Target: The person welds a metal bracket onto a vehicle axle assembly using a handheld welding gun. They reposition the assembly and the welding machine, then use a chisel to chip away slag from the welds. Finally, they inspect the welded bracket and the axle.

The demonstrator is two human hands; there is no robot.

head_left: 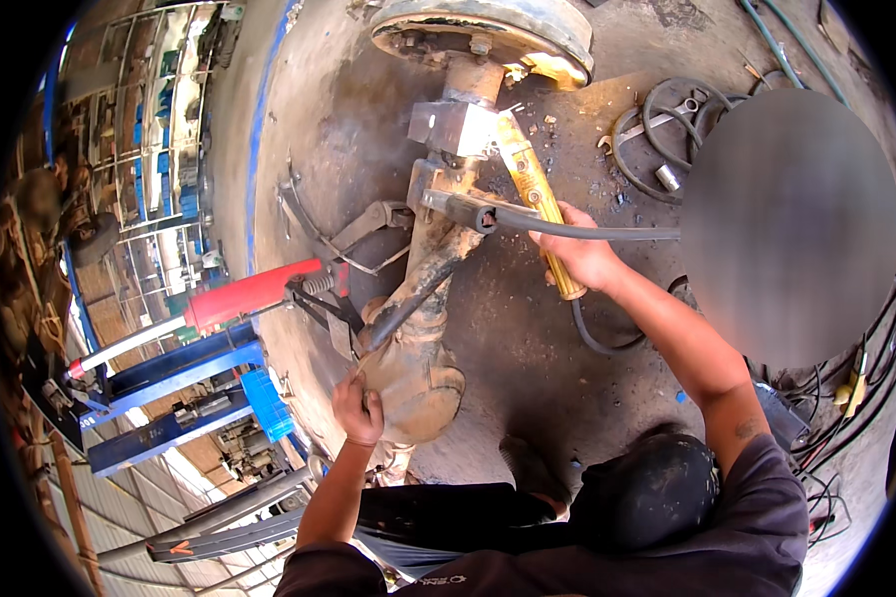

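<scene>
My right hand (582, 254) is wrapped around the lower half of a long yellow-bodied tool (530, 179). A dark cable leaves this tool's lower end, and its upper tip touches or nearly touches a shiny, brightly lit metal block (453, 129) on a dirty axle (438, 244). My left hand (358, 410) is closed beside the axle's rounded housing (420, 398). A thin stick-like end shows above its fingers, too small to name. At the axle's far end sits a large round drum (483, 30). A grey hose (587, 232) passes near my right hand.
A red cylinder (254, 296) with a pale rod lies at the left, by blue steel beams (184, 358). Metal shelving (159, 129) stands behind it. Coiled hose (657, 149) and a wrench (667, 111) lie on the floor at right. A round blurred patch hides part of the right side.
</scene>
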